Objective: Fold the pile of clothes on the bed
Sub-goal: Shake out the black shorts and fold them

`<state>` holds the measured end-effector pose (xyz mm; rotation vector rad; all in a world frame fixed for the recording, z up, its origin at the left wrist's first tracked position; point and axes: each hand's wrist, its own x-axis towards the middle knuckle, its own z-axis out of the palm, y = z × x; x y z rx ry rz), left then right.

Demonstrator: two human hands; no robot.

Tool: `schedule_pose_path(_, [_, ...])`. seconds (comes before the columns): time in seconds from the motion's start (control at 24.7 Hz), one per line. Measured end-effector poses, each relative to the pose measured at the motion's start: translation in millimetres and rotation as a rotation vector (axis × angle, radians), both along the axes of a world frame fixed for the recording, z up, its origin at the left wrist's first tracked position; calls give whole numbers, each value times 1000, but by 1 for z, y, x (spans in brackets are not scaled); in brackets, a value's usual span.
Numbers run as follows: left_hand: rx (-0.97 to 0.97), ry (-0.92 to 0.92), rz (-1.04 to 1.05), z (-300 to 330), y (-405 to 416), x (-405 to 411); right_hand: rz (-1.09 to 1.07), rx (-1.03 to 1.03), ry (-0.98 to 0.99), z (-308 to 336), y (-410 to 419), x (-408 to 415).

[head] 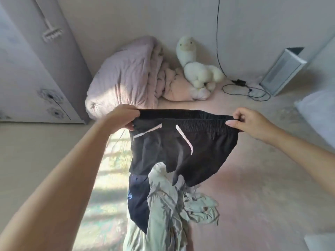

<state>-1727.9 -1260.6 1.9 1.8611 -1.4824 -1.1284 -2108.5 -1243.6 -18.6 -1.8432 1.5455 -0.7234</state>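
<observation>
Where shorts (183, 145) hang: pink bed (253, 178) (sunlit).

I'm in a bedroom at home: a pink bed (253, 178) under me, a rolled quilt (123, 78), a plush toy (195, 67) against the wall, a wardrobe (27, 69) beside.

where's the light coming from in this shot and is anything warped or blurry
Head view: sunlight falls in a bright barred patch on the bed at left and on the rolled pink quilt; the wide lens bows the walls and stretches both forearms; the black shorts held between the left hand and right hand look fairly sharp, while the corners and the pale green garment are softer.
</observation>
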Motion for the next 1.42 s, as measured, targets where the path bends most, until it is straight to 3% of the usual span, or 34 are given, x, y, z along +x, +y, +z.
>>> schedule_pose_path(0.12, [-33, -151, -189, 97, 18, -32, -13, -95, 37, 70, 10, -41])
schedule_pose_path(0.28, [-370, 4, -350, 192, 71, -77, -69, -438, 25, 154, 27, -100])
schedule_pose_path(0.32, [-488, -49, -346, 202, 84, -90, -76, -493, 4, 165, 31, -113])
schedule_pose_path(0.41, [-716, -384, -281, 210, 91, -118, -69, -486, 31, 180, 34, -135])
schedule_pose_path(0.49, [-773, -487, -169, 220, 93, -140, -64, -433, 81, 188, 38, -152])
schedule_pose_path(0.69, [-647, 151, -92, 241, 88, -166, -72, -557, -124, 229, 48, -165])
schedule_pose_path(0.85, [-532, 412, -124, 269, 97, -189, -91, -621, -153, 275, 63, -183])
schedule_pose_path(1.01, [-526, 417, -160, 307, 112, -196, -97, -699, 89, 312, 75, -199])
schedule_pose_path(1.18, [-384, 348, -259, 322, 129, -203, 25, -531, -113, 328, 95, -210])
schedule_pose_path(1.3, [-447, 348, -241, 323, 137, -210, 39, -576, -174, 337, 106, -212])
schedule_pose_path(1.42, [-526, 355, -241, 330, 140, -216, 123, -586, -81, 350, 116, -206])
